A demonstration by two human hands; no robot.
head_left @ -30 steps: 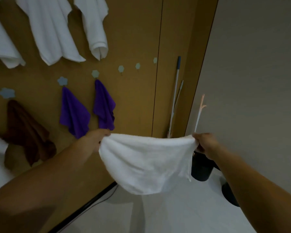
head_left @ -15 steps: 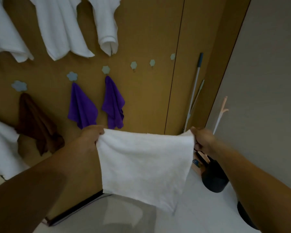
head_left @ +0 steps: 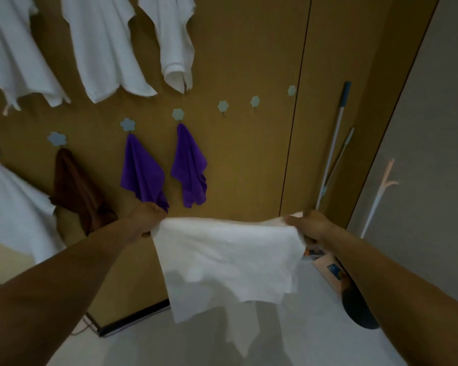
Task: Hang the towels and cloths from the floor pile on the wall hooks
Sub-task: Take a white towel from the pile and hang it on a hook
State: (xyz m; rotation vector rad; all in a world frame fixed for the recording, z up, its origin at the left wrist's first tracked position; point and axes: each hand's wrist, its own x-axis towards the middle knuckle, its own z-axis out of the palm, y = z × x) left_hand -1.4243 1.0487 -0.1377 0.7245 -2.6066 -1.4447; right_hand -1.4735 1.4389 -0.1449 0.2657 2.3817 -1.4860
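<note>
I hold a white cloth (head_left: 228,260) stretched out in front of the wall. My left hand (head_left: 148,217) grips its left top corner and my right hand (head_left: 310,225) grips its right top corner; the rest hangs down loosely. On the brown wall, two purple cloths (head_left: 140,173) (head_left: 189,167) and a brown cloth (head_left: 74,191) hang from flower-shaped hooks. Three bare hooks (head_left: 222,106) (head_left: 255,101) (head_left: 291,90) sit to the right of the purple cloths. Several white towels (head_left: 103,46) hang on the upper row. The floor pile is out of sight.
A mop handle (head_left: 333,138) and a thinner pole lean in the corner at the right. A dark bin (head_left: 357,307) and a light box (head_left: 331,270) stand on the pale floor behind my right arm. Another white towel (head_left: 16,212) hangs at far left.
The view has shifted closer to the wall and slightly left. Both hands keep hold of the white cloth, which now hangs flatter and longer between them.
</note>
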